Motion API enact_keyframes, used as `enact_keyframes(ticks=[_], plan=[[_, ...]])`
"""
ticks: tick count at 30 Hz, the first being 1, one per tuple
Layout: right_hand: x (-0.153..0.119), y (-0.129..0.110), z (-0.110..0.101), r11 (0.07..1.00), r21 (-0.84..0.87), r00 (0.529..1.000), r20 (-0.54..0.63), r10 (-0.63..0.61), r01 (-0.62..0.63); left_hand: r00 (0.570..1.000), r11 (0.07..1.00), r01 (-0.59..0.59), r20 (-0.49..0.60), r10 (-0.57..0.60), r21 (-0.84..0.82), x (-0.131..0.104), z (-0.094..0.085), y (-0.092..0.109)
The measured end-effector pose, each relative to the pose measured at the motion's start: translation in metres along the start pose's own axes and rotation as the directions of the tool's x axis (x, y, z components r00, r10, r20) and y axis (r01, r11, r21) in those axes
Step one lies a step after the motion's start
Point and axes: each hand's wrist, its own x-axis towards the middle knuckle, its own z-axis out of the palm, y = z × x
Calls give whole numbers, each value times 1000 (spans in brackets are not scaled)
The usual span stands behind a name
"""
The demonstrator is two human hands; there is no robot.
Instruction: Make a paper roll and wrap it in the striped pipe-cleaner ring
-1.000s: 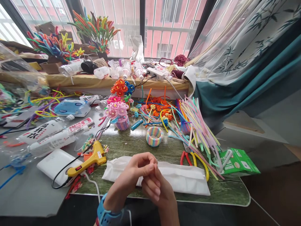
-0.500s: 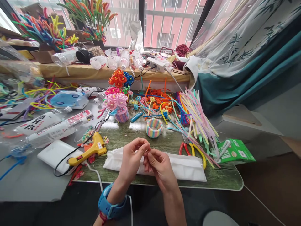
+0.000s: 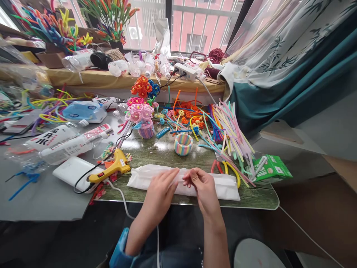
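My left hand [image 3: 160, 191] is over the left half of a folded white cloth [image 3: 225, 188], its fingers stretched out and holding nothing. Close beside it on the right, my right hand [image 3: 203, 188] has its fingers curled with thumb and fingertips together; whatever may be between them is too small to make out. Beyond the hands stands a striped pastel ring-shaped pot [image 3: 183, 145]. A striped pot [image 3: 146, 130] with pink flowers [image 3: 140, 112] is farther back to the left, near a blue lighter [image 3: 162, 133].
On the left are a yellow glue gun [image 3: 113, 167], a white power bank [image 3: 74, 173] and plastic bottles [image 3: 75, 145]. Pastel pipe cleaners [image 3: 234, 130], pliers with yellow and red handles [image 3: 234, 173] and a green packet [image 3: 273, 167] lie on the right.
My hands have moved apart from each other. The left fingers have straightened out of a pinch, and the right hand has shifted slightly right. The camera view has tilted and shifted a little.
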Motion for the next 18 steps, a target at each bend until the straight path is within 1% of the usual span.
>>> enact_keyframes(ticks=[2,4,6,8,11,12,14,15,16,17,18], plan=[[-1,-3,-9,999,-32,998,-59,-34,32,1000,973,-11,13,8,231,-13,11,0],[-2,-7,-19,993,-100,989,-127,-73,60,999,926,-46,18,42,376,-19,19,-2],[-5,-13,-30,975,-211,971,-207,-118,74,998,888,-62,6,66,455,-18,20,-6],[-11,-22,-43,941,-335,949,-274,-155,57,997,866,-72,0,83,495,-12,16,-11],[-34,-33,-67,865,-500,929,-335,-155,-36,995,853,-93,7,104,513,0,9,-18],[-46,-35,-76,823,-560,920,-365,-142,-95,994,853,-100,13,109,513,3,7,-19],[-73,-34,-98,705,-670,908,-410,-90,-233,991,855,-128,37,126,502,8,6,-21],[-86,-31,-108,624,-716,903,-428,-36,-315,988,857,-150,57,141,493,9,6,-21],[-97,-29,-118,535,-764,900,-435,-16,-360,985,858,-175,79,156,483,11,6,-21],[-106,-26,-126,456,-808,907,-421,-7,-372,981,857,-195,97,169,477,12,6,-21],[-111,-24,-131,403,-849,926,-377,-10,-341,978,855,-208,106,179,475,14,5,-21]])
